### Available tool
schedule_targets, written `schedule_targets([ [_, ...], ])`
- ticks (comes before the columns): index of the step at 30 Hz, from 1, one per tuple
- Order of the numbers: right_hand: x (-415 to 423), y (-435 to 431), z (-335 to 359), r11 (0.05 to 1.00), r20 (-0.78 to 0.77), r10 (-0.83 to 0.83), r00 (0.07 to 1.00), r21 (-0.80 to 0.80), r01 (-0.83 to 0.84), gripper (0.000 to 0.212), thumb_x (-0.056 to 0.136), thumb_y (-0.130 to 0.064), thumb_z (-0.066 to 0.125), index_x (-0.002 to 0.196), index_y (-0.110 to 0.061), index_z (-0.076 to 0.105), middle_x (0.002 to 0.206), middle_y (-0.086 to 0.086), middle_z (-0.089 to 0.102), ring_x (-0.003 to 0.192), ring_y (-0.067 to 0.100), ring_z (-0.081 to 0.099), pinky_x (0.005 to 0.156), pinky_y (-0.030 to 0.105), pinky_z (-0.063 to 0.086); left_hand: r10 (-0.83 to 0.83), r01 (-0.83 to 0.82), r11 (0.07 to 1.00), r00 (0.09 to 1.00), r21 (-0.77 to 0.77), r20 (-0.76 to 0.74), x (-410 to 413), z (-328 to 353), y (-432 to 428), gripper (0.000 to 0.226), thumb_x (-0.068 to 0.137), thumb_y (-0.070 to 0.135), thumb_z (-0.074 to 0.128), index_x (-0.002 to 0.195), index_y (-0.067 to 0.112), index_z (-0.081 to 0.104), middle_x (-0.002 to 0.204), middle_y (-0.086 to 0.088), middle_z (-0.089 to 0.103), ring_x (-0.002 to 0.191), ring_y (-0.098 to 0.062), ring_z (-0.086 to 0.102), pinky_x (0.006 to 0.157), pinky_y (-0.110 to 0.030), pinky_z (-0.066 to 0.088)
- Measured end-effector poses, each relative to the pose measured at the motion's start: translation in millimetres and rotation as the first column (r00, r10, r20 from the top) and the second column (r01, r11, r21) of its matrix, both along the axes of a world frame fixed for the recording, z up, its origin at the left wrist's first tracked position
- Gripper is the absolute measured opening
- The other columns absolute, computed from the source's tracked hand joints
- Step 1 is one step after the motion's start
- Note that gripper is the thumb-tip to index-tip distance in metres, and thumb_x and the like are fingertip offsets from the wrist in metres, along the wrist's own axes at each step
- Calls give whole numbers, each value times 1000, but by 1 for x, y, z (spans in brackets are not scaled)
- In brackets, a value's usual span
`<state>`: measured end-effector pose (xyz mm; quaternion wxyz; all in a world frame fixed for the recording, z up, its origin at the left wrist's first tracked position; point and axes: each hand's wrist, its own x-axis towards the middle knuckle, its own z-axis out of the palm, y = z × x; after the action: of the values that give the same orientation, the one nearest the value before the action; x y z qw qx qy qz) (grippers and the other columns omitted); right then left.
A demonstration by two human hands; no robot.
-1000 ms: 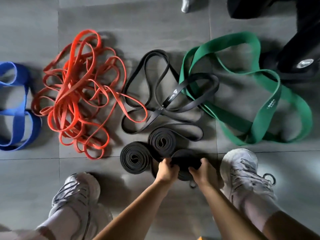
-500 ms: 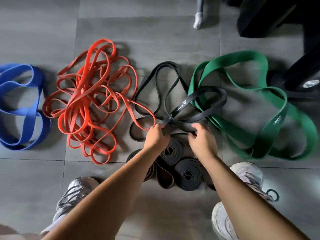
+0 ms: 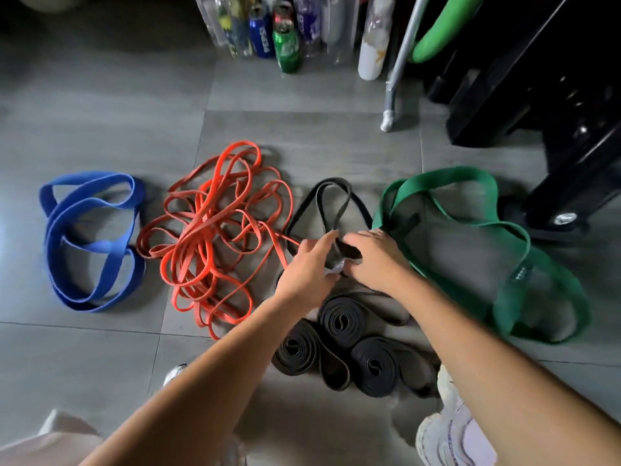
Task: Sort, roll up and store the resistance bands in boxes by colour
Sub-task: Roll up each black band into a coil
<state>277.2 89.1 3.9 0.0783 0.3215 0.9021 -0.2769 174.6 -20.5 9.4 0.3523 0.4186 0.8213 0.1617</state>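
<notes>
Grey floor (image 3: 100, 364): three black rolls (image 3: 339, 321) near left hand (image 3: 307, 274) and right hand (image 3: 379, 260), both gripping a loose black band (image 3: 336, 180); orange bands (image 3: 215, 220), blue bands (image 3: 100, 177) and green bands (image 3: 447, 173) unrolled.

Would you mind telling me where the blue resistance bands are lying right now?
In the head view the blue bands lie on the floor at the far left, just left of the orange pile.

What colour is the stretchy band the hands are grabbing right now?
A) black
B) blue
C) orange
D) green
A: the left hand and the right hand meet on the loose black band, while the orange bands, blue bands and green bands lie on the floor with no hand on them.
</notes>
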Motion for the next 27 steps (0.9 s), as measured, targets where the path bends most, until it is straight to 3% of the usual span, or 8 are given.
schedule_targets([
  [4,-5,0,90,996,-173,-60,983,-79,47,10,75,-10,63,83,-17,61,83,-1,51,94,29,54,65,28,28,-43,83,978,979,194,-201,-20,90,8,38,85,22,61,123,22,53,107,-8,57,96,-32,59,77,-36,45],
  [7,-2,-3,148,962,-298,-212,931,-234,144,32,77,-14,71,107,-21,64,97,-1,61,97,21,60,81,29,44,-58,139,940,965,311,-257,-28,159,1,29,86,19,59,115,18,58,100,-7,67,92,-31,62,75,-34,46],
  [10,2,-16,203,934,-360,-263,895,-327,143,60,74,-18,77,128,-25,52,112,-3,58,106,13,56,90,26,42,26,3,888,998,460,-57,-26,223,-10,27,88,13,61,115,14,59,100,-5,69,91,-25,66,80,-32,52],
  [13,2,-37,248,957,-393,-223,892,-262,124,33,75,-25,75,105,-25,61,99,-3,58,92,12,55,80,27,40,81,-266,787,939,557,333,-18,282,-27,21,89,3,60,108,10,56,93,-5,67,84,-24,68,73,-36,57],
  [17,9,-61,278,987,-449,-160,879,-91,133,16,74,-29,75,78,-30,59,78,-2,54,74,17,52,68,31,40,29,-521,563,788,641,615,-11,347,-63,9,92,2,54,97,10,52,80,-3,66,66,-9,69,64,-23,57],
  [20,14,-77,296,967,-482,-253,839,-134,215,26,74,-28,77,89,-24,56,77,-7,55,71,10,52,67,25,39,-37,-599,484,714,638,699,-13,377,-87,9,94,4,52,94,13,54,74,3,70,69,-10,70,63,-22,56],
  [24,6,-99,319,955,-497,-295,816,-192,228,72,63,-37,85,120,-15,48,94,-4,52,85,14,52,76,25,38,-92,-564,517,711,644,697,-7,407,-104,9,95,3,50,97,9,56,79,-2,72,70,-12,71,62,-22,57],
  [27,3,-110,333,928,-667,-344,661,-133,349,93,54,-41,88,128,-15,37,108,2,51,99,18,52,82,27,40,-109,-540,512,731,668,674,4,427,-110,10,95,3,50,95,10,56,89,-9,68,69,-11,70,62,-22,57],
])
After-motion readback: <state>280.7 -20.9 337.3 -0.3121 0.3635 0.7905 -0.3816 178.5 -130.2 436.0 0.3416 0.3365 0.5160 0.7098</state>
